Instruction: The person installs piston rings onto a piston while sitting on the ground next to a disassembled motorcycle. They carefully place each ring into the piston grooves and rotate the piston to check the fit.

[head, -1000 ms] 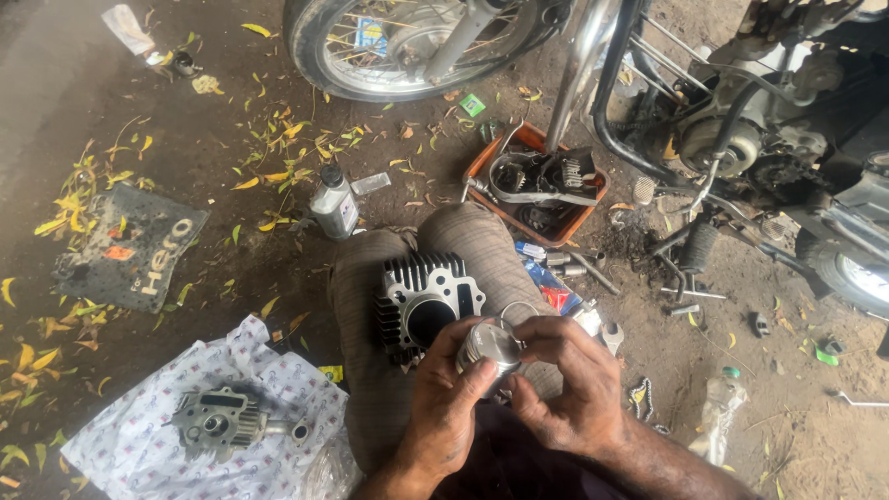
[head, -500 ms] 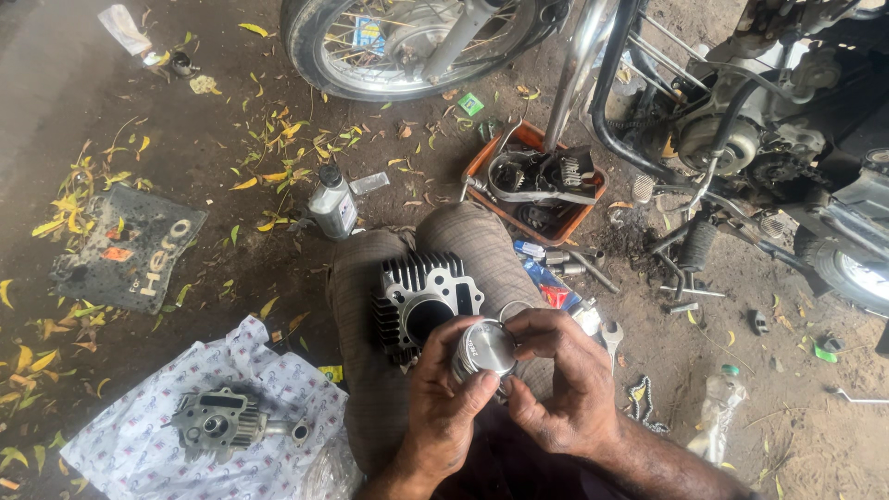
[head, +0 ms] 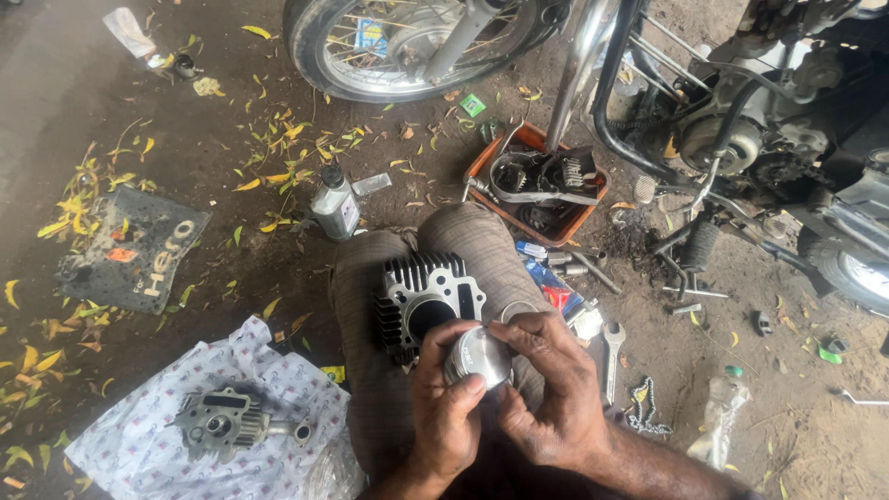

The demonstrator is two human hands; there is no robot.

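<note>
Both my hands hold a shiny metal piston just above my lap. My left hand cups it from below and the left. My right hand wraps over it from the right, fingers along its rim. Directly behind the piston, a finned black engine cylinder with a round bore rests on my knees. A thin metal ring lies on my thigh beside the cylinder.
A cylinder head lies on a patterned cloth at lower left. An orange tray of parts sits ahead, a small oil bottle to its left. A motorcycle stands at the top right. Spanner, chain and plastic bottle lie right.
The piston has turned slightly in my hands and sits a little lower; my right fingers have shifted over its top rim.
</note>
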